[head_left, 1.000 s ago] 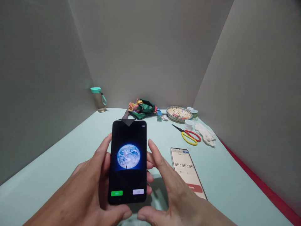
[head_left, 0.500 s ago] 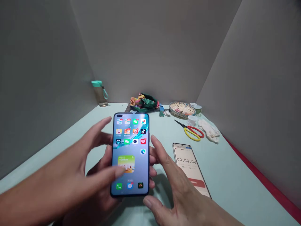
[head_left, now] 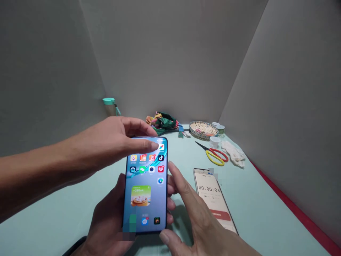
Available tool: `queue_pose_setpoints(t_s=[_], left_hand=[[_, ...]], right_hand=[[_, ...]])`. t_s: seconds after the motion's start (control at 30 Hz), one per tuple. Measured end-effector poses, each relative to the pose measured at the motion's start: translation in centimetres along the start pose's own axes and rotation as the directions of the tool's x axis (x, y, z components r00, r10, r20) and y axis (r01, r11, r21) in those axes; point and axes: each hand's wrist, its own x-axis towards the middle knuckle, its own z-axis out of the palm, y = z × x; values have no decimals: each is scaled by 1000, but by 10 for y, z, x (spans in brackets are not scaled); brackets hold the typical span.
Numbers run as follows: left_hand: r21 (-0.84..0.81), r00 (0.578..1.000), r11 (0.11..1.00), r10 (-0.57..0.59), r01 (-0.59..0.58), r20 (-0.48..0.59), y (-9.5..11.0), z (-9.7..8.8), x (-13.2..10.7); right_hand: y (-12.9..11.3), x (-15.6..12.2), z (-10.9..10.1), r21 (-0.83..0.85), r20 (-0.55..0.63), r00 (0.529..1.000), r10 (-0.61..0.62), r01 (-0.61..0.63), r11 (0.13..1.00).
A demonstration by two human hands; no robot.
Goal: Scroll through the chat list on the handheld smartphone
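A third hand (head_left: 112, 142), coming in from the left and seemingly a co-worker's, is now sitting higher than half a second ago. Its fingertip is landing on or just over the top icon row of the phone (head_left: 145, 192), no longer mid-screen. Wearer's left hand (head_left: 106, 220) is cradling that phone from beneath, fingers wrapping both edges, just above the table (head_left: 266, 213). Wearer's right hand (head_left: 194, 209) is hanging open beside it, holding nothing. The second phone (head_left: 211, 192), lying flat on the table to the right, is showing 00:00:03, up from zeros. Home screen is up and the timer is seemingly running. The scissors (head_left: 214, 154), fabric bundle (head_left: 162, 122) and basket (head_left: 202, 128) are lying untouched at the back.
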Motion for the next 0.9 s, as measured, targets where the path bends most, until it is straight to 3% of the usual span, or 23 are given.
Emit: queue_pose_setpoints(t_s=[0.03, 0.1, 0.17, 0.23, 0.3, 0.33, 0.37, 0.43, 0.47, 0.53, 0.63, 0.73, 0.9], left_hand=[[263, 998, 965, 23, -5, -65, 14, 1, 7], [540, 993, 841, 43, 23, -109, 29, 1, 15], [608, 992, 793, 52, 26, -111, 29, 1, 15], [435, 999, 900, -16, 32, -39, 12, -2, 6], [76, 991, 994, -92, 85, 101, -18, -5, -9], [4, 985, 995, -96, 96, 141, -37, -6, -17], [-68, 979, 991, -103, 117, 178, -56, -7, -24], [-446, 929, 863, -67, 237, 364, -90, -8, -35], [-543, 937, 802, -56, 248, 344, -103, -8, -38], [-632, 927, 719, -43, 288, 373, -118, -7, -40], [-660, 903, 684, 3, 311, 429, -119, -8, -38], [-667, 881, 666, 34, 332, 472, -115, -8, -38], [-681, 888, 653, 28, 332, 459, -118, -8, -39]], right_hand=[[-1, 1, 0, 13, 14, 1000, 27, -27, 1000], [-3, 3, 0, 37, 42, 997, 57, -58, 998], [-4, 4, -1, 58, 47, 997, 66, -68, 996], [-5, 6, -1, 77, 51, 996, 69, -73, 994], [-5, 5, -1, 78, 56, 996, 65, -69, 995], [-4, 4, -1, 65, 56, 996, 63, -67, 996], [-3, 3, -1, 42, 51, 997, 59, -61, 997], [0, 1, 1, -28, 20, 999, 39, -38, 999], [2, 0, 2, -63, -3, 1000, 10, -11, 998], [4, -1, 5, -119, -61, 995, -76, 68, 991], [5, 1, 8, -181, -146, 967, -209, 181, 967], [4, 3, 9, -207, -172, 954, -247, 210, 956], [3, 3, 11, -204, -175, 953, -246, 209, 956]])
